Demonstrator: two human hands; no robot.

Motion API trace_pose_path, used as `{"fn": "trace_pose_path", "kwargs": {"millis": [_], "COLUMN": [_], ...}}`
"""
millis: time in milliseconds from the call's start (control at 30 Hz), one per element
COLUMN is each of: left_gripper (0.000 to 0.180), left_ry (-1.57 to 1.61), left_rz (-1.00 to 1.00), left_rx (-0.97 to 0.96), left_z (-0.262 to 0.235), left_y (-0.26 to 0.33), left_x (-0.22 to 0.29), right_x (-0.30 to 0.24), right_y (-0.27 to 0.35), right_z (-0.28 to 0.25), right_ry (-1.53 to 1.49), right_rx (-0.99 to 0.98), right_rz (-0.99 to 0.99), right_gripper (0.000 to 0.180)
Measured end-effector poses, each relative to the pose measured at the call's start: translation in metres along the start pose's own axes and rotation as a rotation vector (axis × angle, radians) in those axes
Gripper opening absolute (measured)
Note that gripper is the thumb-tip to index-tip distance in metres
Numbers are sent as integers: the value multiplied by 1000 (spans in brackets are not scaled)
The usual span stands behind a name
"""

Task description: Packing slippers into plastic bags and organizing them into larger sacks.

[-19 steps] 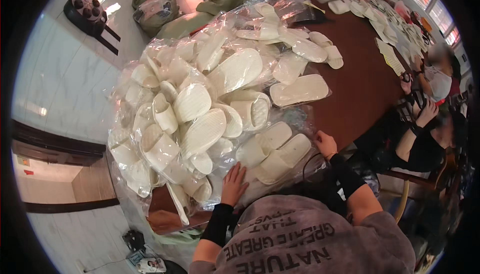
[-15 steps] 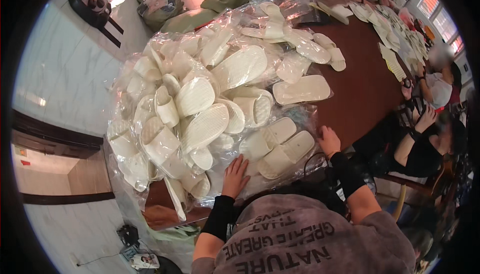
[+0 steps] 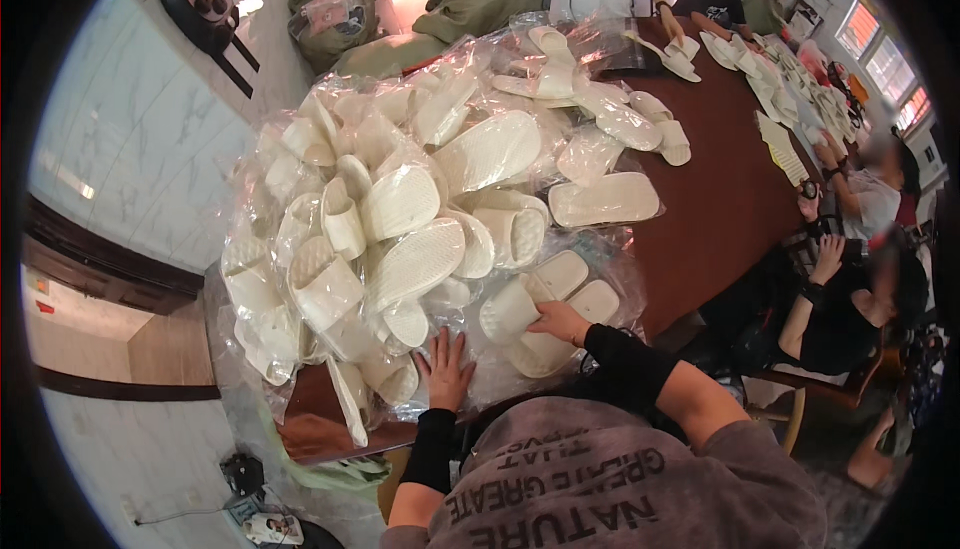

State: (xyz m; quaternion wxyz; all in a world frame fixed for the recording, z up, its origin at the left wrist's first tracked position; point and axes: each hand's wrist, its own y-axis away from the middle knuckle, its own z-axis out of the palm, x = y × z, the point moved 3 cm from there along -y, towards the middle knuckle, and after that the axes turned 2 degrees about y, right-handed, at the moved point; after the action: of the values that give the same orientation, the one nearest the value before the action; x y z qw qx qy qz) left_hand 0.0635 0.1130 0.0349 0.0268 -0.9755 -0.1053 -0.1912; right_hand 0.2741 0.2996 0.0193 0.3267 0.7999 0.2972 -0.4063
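A pair of cream slippers in a clear plastic bag lies at the table's near side, in front of me. My right hand (image 3: 562, 323) reaches over them from the right, its fingers closed at the strap of the left slipper (image 3: 507, 311). Part of the right slipper (image 3: 592, 301) is behind that hand. My left hand (image 3: 446, 373) rests flat with spread fingers on clear plastic film, left of the pair, and holds nothing. Just beyond it rises a large heap of bagged cream slippers (image 3: 415, 259).
The brown table (image 3: 705, 184) stretches away to the far right, where more slippers (image 3: 780, 79) and a yellowish sheet (image 3: 780, 149) lie. Other people sit along its right side and far end. Green sacks (image 3: 465, 9) stand behind the heap; a black stool (image 3: 205, 14) is far left.
My right hand has moved left from the bag's right edge onto the slipper strap. My left hand has shifted slightly left and spread its fingers. At the far end, a person's hand now touches slippers.
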Motion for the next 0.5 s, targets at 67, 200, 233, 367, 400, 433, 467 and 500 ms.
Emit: {"fn": "trace_pose_path", "kwargs": {"millis": [67,200,233,367,400,433,467,500], "left_gripper": [67,67,66,67,67,67,67,67], "left_ry": [46,38,49,50,42,39,33,36], "left_rz": [-67,-84,-76,-30,-37,-38,-49,-58], "left_rx": [-30,-34,-7,10,4,1,1,0], "left_z": [1,-1,-3,-2,-2,-1,-2,-3], "left_y": [5,7,9,3,1,-1,1,2], "left_x": [-3,-4,-4,0,0,2,0,-2], "right_x": [-26,-12,-7,41,43,62,50,34], "right_y": [29,90,100,155,159,165,159,156], "right_z": [-32,-113,-140,-269,-300,-328,-346,-355], "right_ry": [112,111,90,9,191,90,417,787], "right_rx": [71,178,75,200,274,401,546,768], "right_rz": [25,81,66,307,289,296,285,191], "right_gripper": [52,52,53,75,72,62,49,38]}}
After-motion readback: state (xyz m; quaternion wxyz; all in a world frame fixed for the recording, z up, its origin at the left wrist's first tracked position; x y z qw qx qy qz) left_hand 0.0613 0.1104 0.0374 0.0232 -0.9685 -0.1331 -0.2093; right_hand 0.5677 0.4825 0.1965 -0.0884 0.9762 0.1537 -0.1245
